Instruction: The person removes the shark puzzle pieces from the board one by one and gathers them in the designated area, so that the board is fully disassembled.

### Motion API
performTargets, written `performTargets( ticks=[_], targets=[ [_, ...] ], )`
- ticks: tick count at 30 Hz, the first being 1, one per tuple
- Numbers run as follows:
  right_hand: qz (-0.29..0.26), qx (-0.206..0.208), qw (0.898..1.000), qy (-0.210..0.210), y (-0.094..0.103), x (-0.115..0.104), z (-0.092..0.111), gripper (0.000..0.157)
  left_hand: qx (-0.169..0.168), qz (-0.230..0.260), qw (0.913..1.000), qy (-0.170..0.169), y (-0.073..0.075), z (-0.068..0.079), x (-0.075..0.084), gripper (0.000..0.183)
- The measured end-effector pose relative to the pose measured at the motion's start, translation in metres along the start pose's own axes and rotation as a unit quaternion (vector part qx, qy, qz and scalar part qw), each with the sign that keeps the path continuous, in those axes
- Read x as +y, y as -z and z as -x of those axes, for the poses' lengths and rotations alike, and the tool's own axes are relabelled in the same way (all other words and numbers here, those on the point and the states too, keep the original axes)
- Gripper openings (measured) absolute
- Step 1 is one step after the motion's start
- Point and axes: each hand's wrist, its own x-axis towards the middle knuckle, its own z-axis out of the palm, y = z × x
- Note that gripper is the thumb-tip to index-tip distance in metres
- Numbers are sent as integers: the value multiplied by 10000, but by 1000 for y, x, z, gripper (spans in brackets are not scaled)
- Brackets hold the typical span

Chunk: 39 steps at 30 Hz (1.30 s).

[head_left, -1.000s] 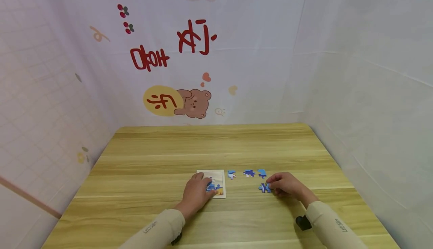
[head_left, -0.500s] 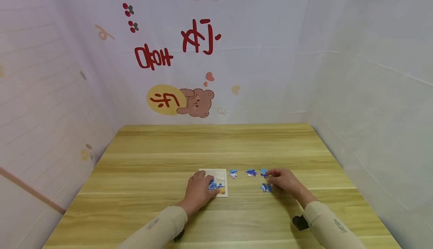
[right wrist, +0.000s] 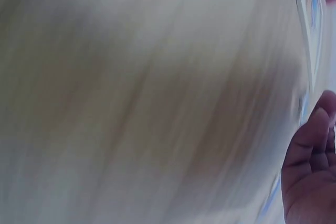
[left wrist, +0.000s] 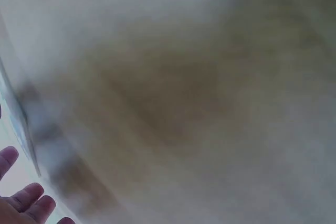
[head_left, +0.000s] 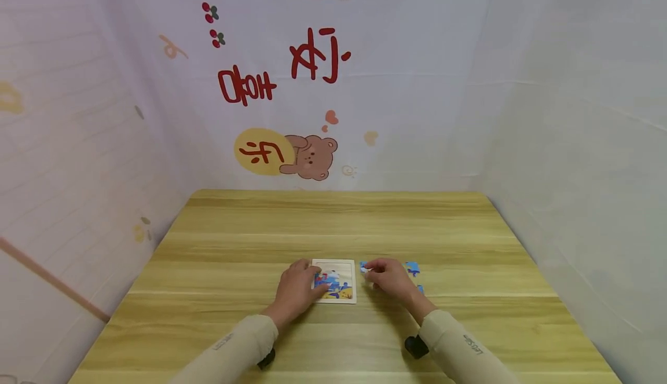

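Quite low in the head view, just right of centre, lies a shallow puzzle tray (head_left: 344, 266) with a pale rim. Fitted pieces (head_left: 333, 282) fill its lower part: yellow along the bottom, blue above, a touch of red to the left; bare backing shows across the top. The left hand (head_left: 295, 288) rests on the tray's left side with fingers loose and thumb stretched over the pieces, gripping nothing. Just right of the tray, the right hand (head_left: 392, 281) has its fingertips at a blue-and-white piece (head_left: 362, 266); whether it pinches that piece or only touches it, I cannot tell. Farther right, one loose blue piece (head_left: 413, 268) lies on the wooden table (head_left: 250, 222), and another (head_left: 420, 288) peeks out below it, partly behind the right wrist.

The left wrist view gives only spread fingertips at lower left and the tray as a thin, slanting sliver at the left edge; blurred table fills the rest. At lower right, the right wrist view reveals what the head view hides: the right hand's palm side, fingers curled inward. The tray, nearly edge-on, stands at its upper right.
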Motion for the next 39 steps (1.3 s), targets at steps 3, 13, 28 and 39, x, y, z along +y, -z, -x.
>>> performTargets(
  ticks=[3,13,28,39],
  targets=[
    [37,-33,9997,254,-20,-7,-3,18,-47,47,9999,-75,-3,2,0,37],
    [602,12,9975,357,-50,-14,-4,16,148,-106,9994,-299,-7,4,5,34],
    [957,-257,9945,341,-52,-17,-9,20,-125,-32,9998,-128,-4,3,5,35],
    [157,-367,9991,131,-58,-18,-11,23,-266,13,9996,-1,-3,4,3,35]
  ],
)
